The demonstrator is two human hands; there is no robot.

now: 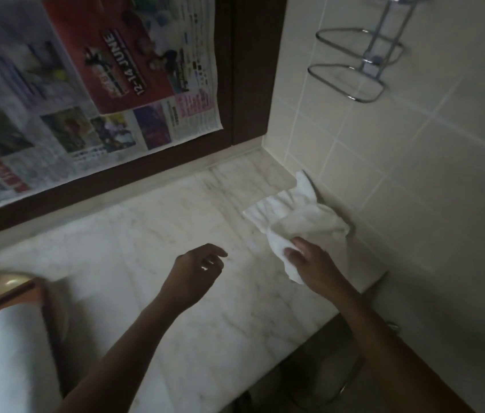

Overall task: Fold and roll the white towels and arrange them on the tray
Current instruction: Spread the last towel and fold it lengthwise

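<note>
towel [301, 216]: crumpled, counter's [161, 228] right edge by wall, long axis running away | right hand [306, 259]: grips near end | left hand [202, 263]: empty, loosely curled, farther | tray [38, 296]: far left

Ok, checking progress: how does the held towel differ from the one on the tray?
The crumpled towel lies loose on the counter by the wall; the rolled towel is a neat cylinder in the tray. The right hand grips the crumpled towel; nothing touches the rolled towel. Both are white.
</note>
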